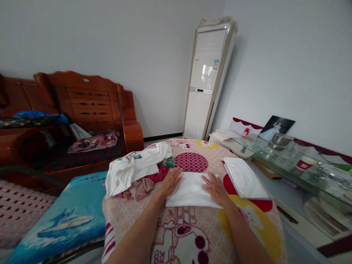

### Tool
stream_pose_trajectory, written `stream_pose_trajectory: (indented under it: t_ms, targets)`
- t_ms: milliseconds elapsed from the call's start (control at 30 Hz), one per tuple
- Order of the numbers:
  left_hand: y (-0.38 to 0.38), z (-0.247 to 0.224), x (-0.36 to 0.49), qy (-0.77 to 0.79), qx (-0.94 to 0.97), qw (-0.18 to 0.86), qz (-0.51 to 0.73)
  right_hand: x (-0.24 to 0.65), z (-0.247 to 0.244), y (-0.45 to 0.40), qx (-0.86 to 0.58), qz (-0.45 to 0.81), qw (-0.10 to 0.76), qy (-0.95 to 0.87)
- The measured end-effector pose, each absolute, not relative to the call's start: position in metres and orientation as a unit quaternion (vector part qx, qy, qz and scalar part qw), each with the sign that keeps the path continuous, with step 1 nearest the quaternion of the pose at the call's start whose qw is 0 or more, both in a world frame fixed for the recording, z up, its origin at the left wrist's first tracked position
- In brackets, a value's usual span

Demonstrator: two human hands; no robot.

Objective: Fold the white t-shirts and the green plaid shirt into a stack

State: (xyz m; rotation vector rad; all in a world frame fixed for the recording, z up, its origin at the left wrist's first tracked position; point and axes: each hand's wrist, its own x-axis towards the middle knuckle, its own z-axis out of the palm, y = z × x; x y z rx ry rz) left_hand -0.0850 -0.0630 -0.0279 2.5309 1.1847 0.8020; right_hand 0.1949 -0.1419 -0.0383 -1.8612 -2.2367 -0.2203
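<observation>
Both hands, left [172, 182] and right [215, 188], lie open on the white cloth [191, 192], pressing nothing between their fingers.

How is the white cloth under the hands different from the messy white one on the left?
The flat white cloth is folded into a neat shape, but the messy white cloth is rumpled. The flat white cloth lies on the tablecloth; the messy white cloth lies over coloured clothes. The messy white cloth shows a print; the flat white cloth shows none. Both are white.
</observation>
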Motion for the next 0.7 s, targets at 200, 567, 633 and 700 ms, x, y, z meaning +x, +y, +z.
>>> stream_pose_trajectory:
  t_ms: [200, 567, 633, 700]
  targets:
    - [-0.066, -0.048, -0.084, 0.403, 0.885, 0.041, 0.229, 0.192, -0.034, -0.145, -0.639, -0.069, 0.113, -0.758]
    - [-0.050, -0.046, -0.089, 0.512, 0.769, 0.100, 0.369, 0.191, -0.034, -0.146, -0.634, -0.084, 0.120, -0.759]
    - [-0.049, -0.046, -0.089, 0.523, 0.760, 0.094, 0.375, 0.191, -0.033, -0.147, -0.636, -0.086, 0.122, -0.757]
    - [-0.050, -0.046, -0.089, 0.521, 0.763, 0.090, 0.373, 0.190, -0.033, -0.147, -0.638, -0.086, 0.122, -0.756]
